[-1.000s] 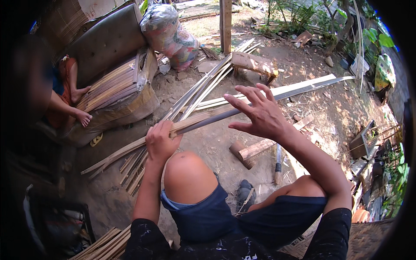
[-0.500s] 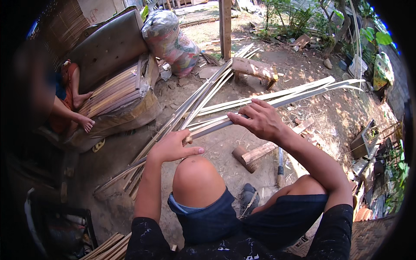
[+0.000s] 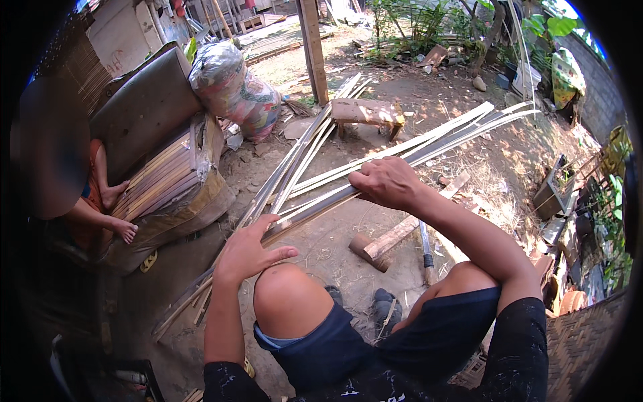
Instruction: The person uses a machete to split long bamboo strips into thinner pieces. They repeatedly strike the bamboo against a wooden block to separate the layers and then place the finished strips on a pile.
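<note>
bamboo strips [image 3: 320, 209] run slantwise across the middle of my feed, from near left out to the far right, passing in front of the person's bare left knee [image 3: 289, 289]. right hand [image 3: 388, 182] has its fingers curled down over them about midway, knuckles up, so i read it as gripping them. left hand [image 3: 248, 251] is nearer and further left, palm down at the strips, thumb stretched wide toward the right; how hard it presses i can't tell. a second bundle [image 3: 295, 162] lies on the dirt ground, crossing at an angle toward a low wooden bench [image 3: 368, 112] on the far side. between the strips and the right leg i've got a wooden mallet [image 3: 402, 232] lying on the ground, a long knife [image 3: 426, 253] just right of it. far left: worn sofa [image 3: 144, 94] with flat slats [image 3: 161, 175] laid on the seat, another person's bare feet at them, a stuffed sack [image 3: 234, 94] beside the sofa, then a wooden post [image 3: 313, 53].
</note>
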A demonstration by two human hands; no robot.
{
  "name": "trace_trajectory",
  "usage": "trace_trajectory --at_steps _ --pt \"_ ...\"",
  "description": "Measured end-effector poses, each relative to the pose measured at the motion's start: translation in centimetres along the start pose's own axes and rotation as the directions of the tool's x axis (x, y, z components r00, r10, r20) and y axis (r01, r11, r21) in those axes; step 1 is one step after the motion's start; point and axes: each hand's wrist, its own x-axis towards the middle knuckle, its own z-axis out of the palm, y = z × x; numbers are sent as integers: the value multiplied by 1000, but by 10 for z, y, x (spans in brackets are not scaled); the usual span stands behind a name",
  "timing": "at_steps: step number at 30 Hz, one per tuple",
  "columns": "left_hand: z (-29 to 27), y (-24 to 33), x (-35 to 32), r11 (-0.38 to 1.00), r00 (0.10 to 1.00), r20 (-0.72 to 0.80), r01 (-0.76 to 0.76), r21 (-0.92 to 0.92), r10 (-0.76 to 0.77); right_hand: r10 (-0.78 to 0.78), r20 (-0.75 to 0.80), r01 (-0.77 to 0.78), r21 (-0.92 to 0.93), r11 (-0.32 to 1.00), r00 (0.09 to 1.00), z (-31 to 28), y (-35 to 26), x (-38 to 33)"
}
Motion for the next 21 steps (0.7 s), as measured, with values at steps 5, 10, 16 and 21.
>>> trace_trajectory --at_steps 5,10,16,21 --pt "-10 -35 -28 972 967 -150 219 90 -204 59 -338 -100 -103 990 939 -24 21 -5" --pt "7 -44 -11 983 882 -450 176 45 -137 145 -559 -250 -116 961 817 -42 12 5" --pt "-30 12 31 995 834 -545 101 3 -83 254 -325 -55 514 856 911 -33 -36 26" --pt "-40 80 66 993 859 -502 -61 100 103 421 -135 113 991 77 897 -38 -70 68"
